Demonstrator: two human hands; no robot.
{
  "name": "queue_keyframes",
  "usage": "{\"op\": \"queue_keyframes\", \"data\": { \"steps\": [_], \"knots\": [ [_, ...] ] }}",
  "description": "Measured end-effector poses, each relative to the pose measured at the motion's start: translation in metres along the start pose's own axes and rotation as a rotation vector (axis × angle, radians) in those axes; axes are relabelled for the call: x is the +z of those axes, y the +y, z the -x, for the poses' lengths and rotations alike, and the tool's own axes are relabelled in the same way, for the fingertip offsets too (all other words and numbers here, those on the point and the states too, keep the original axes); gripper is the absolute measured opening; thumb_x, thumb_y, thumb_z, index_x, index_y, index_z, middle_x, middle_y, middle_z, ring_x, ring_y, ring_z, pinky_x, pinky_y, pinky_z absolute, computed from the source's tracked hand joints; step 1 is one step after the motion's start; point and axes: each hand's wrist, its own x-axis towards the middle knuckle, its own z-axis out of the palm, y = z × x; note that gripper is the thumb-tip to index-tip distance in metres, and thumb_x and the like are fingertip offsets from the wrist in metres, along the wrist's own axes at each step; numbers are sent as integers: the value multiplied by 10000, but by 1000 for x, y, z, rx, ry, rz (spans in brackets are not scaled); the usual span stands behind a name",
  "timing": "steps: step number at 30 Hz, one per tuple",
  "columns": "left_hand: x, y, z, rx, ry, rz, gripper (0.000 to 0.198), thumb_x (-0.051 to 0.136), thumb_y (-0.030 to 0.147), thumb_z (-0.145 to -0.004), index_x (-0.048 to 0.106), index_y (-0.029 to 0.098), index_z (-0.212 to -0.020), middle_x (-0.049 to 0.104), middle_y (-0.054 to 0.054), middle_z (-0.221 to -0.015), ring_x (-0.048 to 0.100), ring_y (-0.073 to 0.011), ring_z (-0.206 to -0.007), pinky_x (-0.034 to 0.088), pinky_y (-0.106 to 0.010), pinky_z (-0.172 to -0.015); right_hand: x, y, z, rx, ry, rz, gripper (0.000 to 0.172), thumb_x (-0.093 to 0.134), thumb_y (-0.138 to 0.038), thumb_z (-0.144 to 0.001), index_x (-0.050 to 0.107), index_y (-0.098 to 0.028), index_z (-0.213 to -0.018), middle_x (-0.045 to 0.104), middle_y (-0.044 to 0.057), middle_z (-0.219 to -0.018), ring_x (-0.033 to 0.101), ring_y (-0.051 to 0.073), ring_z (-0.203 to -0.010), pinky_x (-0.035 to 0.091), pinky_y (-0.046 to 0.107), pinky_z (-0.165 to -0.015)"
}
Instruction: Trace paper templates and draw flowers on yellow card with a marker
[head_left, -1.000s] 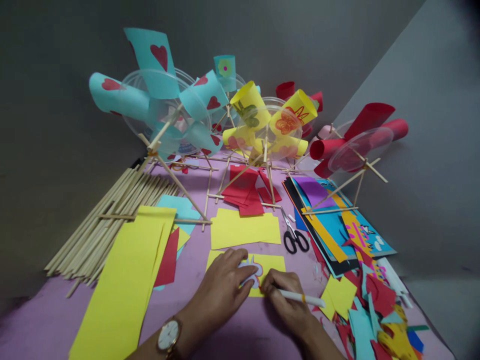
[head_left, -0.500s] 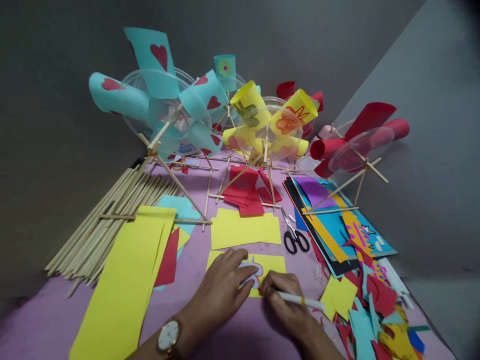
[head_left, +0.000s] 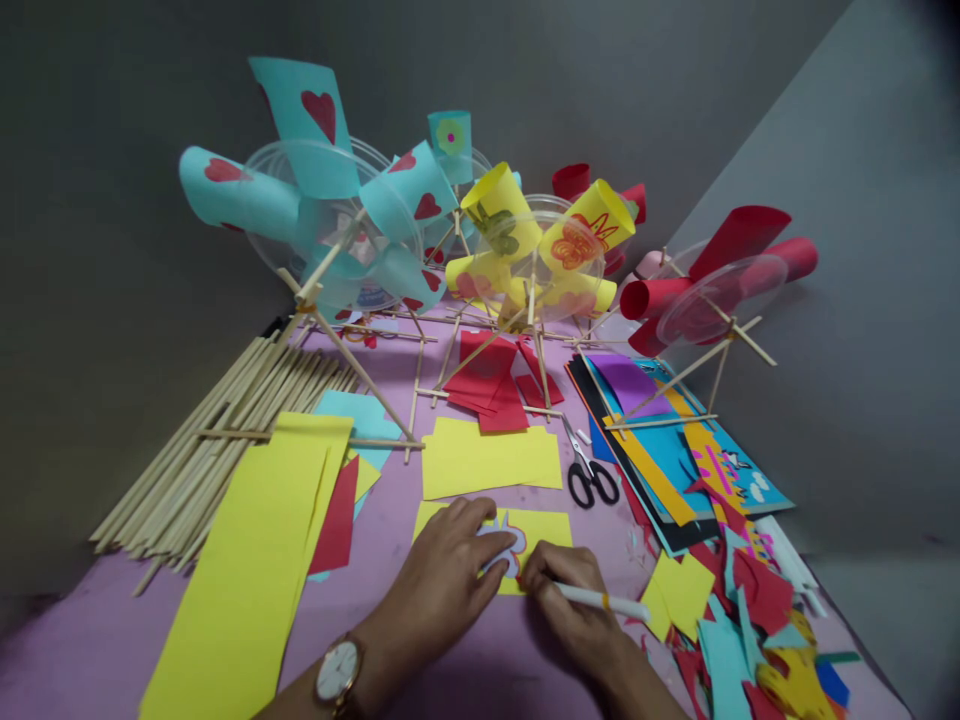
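My left hand [head_left: 450, 565], a watch on its wrist, lies with fingers spread on a yellow paper strip [head_left: 551, 525]. Its fingertips rest on a pale butterfly-like shape [head_left: 513, 545] with a reddish outline, partly hidden under them. To the right, my right hand [head_left: 566, 590] is closed around a white marker [head_left: 615, 604], its tip by the lower right edge of that shape; the fingers hide the tip. Beyond both hands lie more yellow strips [head_left: 487, 460]. A pair of black-handled scissors [head_left: 592, 483] sits to their right, blades slightly apart.
Pinwheels on stick stands, with blue [head_left: 319, 130], yellow [head_left: 502, 210] and red [head_left: 739, 245] paper blades, stand at the back. Wooden sticks [head_left: 217, 450] and long yellow sheets [head_left: 232, 570] lie left. Coloured sheets [head_left: 757, 480] and paper scraps [head_left: 727, 640] cover the right side.
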Motion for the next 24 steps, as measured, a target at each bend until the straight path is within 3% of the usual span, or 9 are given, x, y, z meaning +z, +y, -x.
{"op": "queue_keyframes", "data": {
  "steps": [24],
  "knots": [
    [0,0,-1,2,6,-20,259,522,203,-891,623,288,-1113,546,-52,-1090,486,-240,-1021,398,-394,-849,6,-3,2,76,117,-75,234,440,-194,-774,509,-194,-551,537,-30,-490,515,125,-464,352,222,-486]
  ]
}}
